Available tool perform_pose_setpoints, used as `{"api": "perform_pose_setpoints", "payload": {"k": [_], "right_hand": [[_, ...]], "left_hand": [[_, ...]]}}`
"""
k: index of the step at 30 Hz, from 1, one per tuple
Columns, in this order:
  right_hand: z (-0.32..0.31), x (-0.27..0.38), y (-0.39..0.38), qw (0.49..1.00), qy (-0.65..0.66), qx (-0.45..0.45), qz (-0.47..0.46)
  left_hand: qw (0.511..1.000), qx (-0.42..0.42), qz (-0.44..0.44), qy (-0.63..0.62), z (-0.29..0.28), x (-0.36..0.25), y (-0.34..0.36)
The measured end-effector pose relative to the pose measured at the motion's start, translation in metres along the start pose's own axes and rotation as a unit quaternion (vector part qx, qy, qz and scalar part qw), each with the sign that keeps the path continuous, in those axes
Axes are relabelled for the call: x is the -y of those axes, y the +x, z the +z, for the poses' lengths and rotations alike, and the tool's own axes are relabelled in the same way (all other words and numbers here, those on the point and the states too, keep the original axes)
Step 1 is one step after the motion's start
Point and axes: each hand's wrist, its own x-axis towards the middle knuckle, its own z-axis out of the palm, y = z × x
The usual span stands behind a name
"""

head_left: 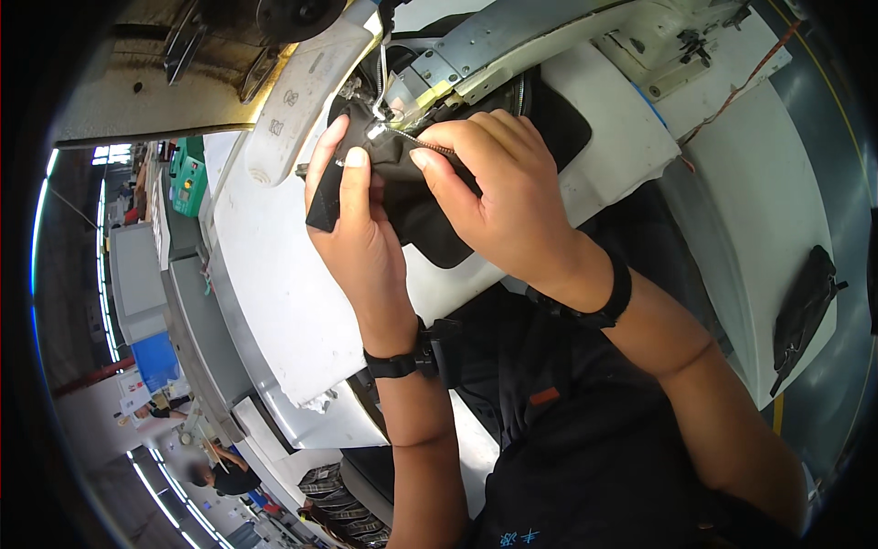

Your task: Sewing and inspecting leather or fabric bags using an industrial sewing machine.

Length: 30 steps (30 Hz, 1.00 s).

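Note:
Dark fabric piece (422,224) lies on the white work surface beneath the sewing machine's presser foot and needle (379,130). My left hand (366,233) grips the fabric just left of the foot, thumb on top and a black strip hanging by the fingers. My right hand (498,197) has its curled fingers and thumb closed on a zipper (412,136) with metal teeth, which runs from near the foot into the hand. The fingertips beneath the fabric are hidden.
The machine arm (508,50) spans the top. A dark pouch (803,311) lies on a white panel at the right. A green box (187,178) stands at the left, and a co-worker (229,471) is farther off at lower left.

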Motion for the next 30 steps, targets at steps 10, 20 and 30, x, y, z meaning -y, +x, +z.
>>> {"api": "perform_pose_setpoints", "payload": {"k": [10,20,30], "right_hand": [[-0.001,-0.004,0.001,0.998,0.045,-0.031,0.018],[-0.006,-0.009,0.010,0.996,0.071,-0.053,0.026],[-0.006,-0.004,0.016,0.993,0.083,-0.031,0.075]], "left_hand": [[0.997,0.027,-0.021,0.072,0.002,-0.009,0.001],[0.988,-0.044,0.001,0.149,0.017,-0.015,-0.003],[0.963,0.010,-0.102,0.248,0.015,-0.027,0.009]]}}
